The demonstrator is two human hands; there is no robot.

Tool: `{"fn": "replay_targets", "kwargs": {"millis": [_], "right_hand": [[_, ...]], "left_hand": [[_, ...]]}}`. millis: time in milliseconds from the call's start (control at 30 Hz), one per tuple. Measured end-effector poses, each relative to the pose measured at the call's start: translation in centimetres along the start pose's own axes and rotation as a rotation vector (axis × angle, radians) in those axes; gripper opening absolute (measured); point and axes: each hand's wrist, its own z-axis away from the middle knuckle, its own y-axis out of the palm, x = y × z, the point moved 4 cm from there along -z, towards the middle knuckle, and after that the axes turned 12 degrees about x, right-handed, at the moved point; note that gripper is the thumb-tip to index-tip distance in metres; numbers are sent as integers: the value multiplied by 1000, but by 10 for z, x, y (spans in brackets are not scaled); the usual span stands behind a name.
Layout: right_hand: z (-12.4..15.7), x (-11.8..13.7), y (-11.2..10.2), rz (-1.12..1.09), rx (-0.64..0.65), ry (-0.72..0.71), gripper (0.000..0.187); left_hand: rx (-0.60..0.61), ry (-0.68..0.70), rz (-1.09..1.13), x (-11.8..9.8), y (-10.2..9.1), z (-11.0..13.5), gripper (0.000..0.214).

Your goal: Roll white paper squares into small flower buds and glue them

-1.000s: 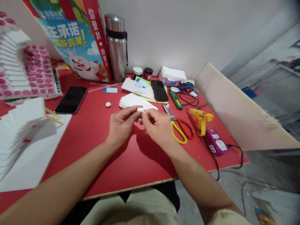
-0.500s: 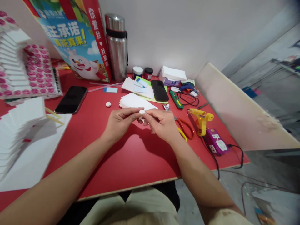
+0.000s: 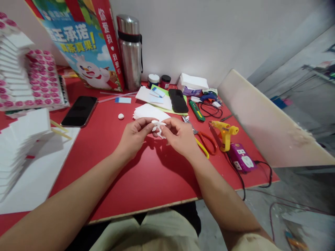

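Note:
Both hands meet above the red table (image 3: 146, 174). My left hand (image 3: 134, 136) and my right hand (image 3: 179, 134) pinch a small white piece (image 3: 157, 124) between their fingertips; it looks stretched or unfolded into a thin, ragged shape. Just behind the hands lies a fanned stack of white paper sheets (image 3: 146, 112). A small white round lump (image 3: 120, 116) rests on the table to the left of that stack.
Scissors with red and yellow handles (image 3: 205, 143), a yellow glue gun (image 3: 224, 134) and a purple power socket (image 3: 242, 161) lie right of my hands. Two black phones (image 3: 80, 111) (image 3: 178, 100), a steel flask (image 3: 130, 52), a printed bag (image 3: 83, 45) and stacked white cards (image 3: 21, 139) stand behind and left.
The white piece was a compact round lump between my fingertips; now it is pulled open into a thin spread shape. My right hand has shifted slightly up and left, covering part of the scissors.

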Motion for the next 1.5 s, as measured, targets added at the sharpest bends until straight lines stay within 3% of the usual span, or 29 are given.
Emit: {"fn": "replay_targets", "kwargs": {"millis": [200,400,467,533,600,700,800,933,1200,1367,1500], "right_hand": [[-2,0,1,27,-31,-41,15],[2,5,5,505,-137,-179,14],[5,9,6,570,-157,-226,16],[7,11,5,432,-135,-218,13],[5,10,2,113,-62,-146,15],[1,4,0,-397,49,4,29],[-4,-2,0,-643,85,110,44],[-7,-5,6,-747,160,177,47],[1,3,11,-833,364,216,49],[9,14,17,-904,624,228,49],[10,14,21,-1025,704,281,42]], "left_hand": [[4,0,26,0,2,1,24],[19,-30,82,5,4,2,27],[15,-5,115,6,4,0,25],[12,10,198,5,2,-2,24],[41,-18,347,3,-1,-3,25],[174,-107,596,-3,0,-2,26],[303,-137,715,-11,2,4,25],[438,-131,707,-18,5,10,35],[486,-130,589,-14,2,7,39],[405,-122,409,-7,-11,4,29],[380,-130,254,-4,-18,2,27]]}}
